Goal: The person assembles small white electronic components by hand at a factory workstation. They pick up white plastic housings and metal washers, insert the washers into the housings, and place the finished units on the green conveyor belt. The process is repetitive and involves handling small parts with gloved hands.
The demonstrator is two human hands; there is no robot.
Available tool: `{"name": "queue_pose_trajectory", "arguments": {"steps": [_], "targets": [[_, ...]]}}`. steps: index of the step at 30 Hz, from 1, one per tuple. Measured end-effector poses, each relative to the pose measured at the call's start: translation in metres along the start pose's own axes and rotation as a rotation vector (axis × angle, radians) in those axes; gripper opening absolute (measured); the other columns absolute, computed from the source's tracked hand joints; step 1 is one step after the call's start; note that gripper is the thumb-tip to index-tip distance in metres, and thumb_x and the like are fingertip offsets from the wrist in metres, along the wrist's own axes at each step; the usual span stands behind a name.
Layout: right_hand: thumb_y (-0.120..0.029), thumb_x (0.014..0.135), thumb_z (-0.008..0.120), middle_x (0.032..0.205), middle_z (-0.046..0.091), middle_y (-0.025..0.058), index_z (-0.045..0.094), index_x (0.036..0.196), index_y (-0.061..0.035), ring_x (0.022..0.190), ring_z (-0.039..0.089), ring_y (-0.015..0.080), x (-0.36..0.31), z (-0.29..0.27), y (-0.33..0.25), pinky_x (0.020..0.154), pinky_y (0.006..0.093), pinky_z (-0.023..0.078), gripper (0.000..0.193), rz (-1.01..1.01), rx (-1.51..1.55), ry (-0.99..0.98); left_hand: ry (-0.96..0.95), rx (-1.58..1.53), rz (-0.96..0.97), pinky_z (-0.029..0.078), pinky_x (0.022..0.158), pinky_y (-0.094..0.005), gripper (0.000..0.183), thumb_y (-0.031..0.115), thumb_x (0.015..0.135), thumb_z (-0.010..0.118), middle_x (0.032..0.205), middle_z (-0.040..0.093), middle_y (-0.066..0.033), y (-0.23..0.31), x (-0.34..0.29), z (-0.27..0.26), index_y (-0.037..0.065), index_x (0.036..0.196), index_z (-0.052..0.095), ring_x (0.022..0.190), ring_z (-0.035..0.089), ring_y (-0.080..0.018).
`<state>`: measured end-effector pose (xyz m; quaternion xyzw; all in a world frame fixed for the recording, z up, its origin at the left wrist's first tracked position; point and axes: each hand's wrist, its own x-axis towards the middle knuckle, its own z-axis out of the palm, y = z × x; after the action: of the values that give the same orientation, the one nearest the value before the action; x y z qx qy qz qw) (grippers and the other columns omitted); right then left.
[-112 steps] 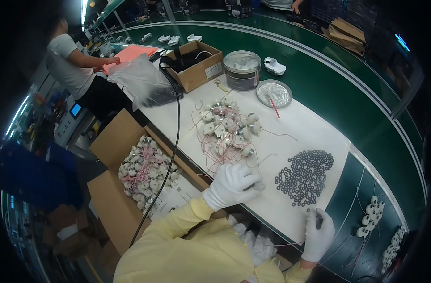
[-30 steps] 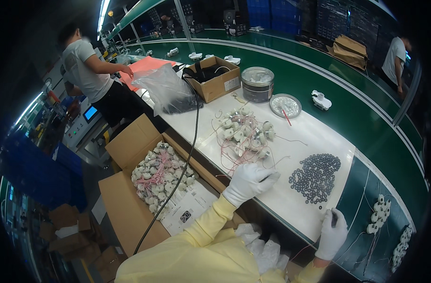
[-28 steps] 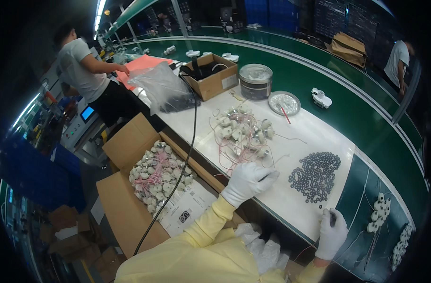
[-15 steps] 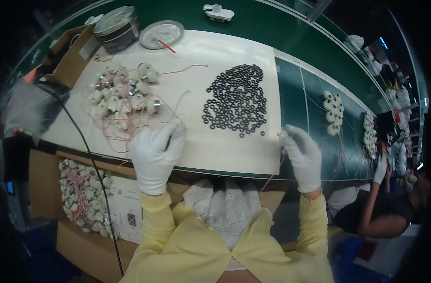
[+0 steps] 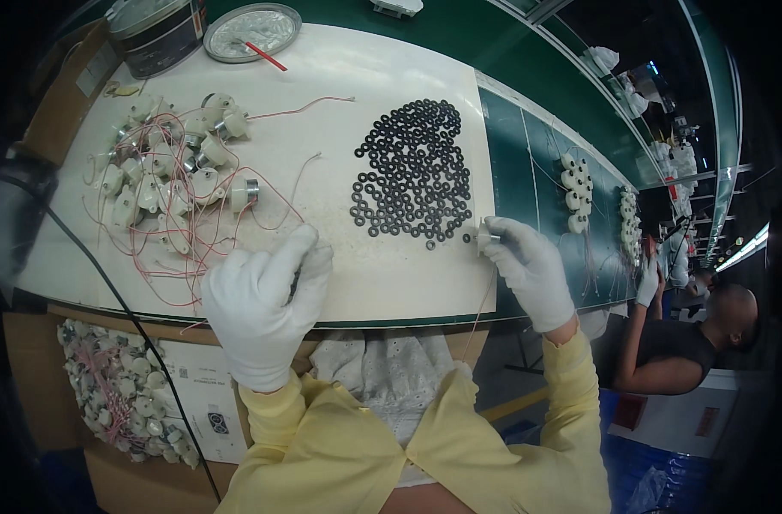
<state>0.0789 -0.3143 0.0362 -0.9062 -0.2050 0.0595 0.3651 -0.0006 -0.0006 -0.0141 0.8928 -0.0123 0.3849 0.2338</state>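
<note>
Right hand (image 5: 528, 267) pinching small white wired part (image 5: 483, 236) beside loose black rings (image 5: 412, 176); brushing could scatter them, lead (image 5: 480, 307) could snag at table edge (image 5: 391, 320). Left hand (image 5: 262, 304) half-curled near wired motors (image 5: 204, 183), contents hidden

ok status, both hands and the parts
Left hand near wired white parts, grip unclear. Right hand pinching small part. Black rings loose on tabletop. Black cable left of both hands.
</note>
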Motion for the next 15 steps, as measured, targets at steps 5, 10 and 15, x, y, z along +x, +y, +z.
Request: {"name": "queue_pose_trajectory", "arguments": {"steps": [5,10,15], "targets": [[-0.001,0.091,0.072,0.102,0.074,0.0136,0.066,0.118,0.0004,0.088,0.073,0.0242,0.01,-0.004,-0.008,0.078,0.0325,0.058,0.028,-0.111,-0.204,-0.018,-0.059,-0.042,-0.014,0.034,0.054,-0.0388,0.02,0.014,0.082,0.082,0.061,0.042,-0.0017,0.0,-0.001,-0.003,0.011,0.101,0.078,0.056,0.041,-0.0231],[0.0,0.085,0.074,0.095,0.074,0.0122,0.067,0.113,-0.0016,0.084,0.074,0.0277,0.017,-0.005,-0.01,0.074,0.034,0.058,0.028,-0.173,-0.226,-0.063,-0.079,-0.039,-0.024,0.035,0.055,-0.0385,0.021,0.017,0.082,0.082,0.061,0.042,-0.0008,-0.001,-0.002,-0.004,0.013,0.103,0.079,0.058,0.042,-0.0223],[-0.002,0.082,0.076,0.092,0.073,0.0089,0.067,0.109,-0.0027,0.08,0.073,0.0282,0.023,-0.008,-0.014,0.069,0.0356,0.057,0.028,-0.258,-0.219,-0.088,-0.041,0.003,-0.01,0.034,0.049,-0.0377,0.024,0.033,0.079,0.084,0.057,0.041,0.0015,-0.004,-0.003,-0.001,0.018,0.096,0.076,0.055,0.046,-0.0216]]}}
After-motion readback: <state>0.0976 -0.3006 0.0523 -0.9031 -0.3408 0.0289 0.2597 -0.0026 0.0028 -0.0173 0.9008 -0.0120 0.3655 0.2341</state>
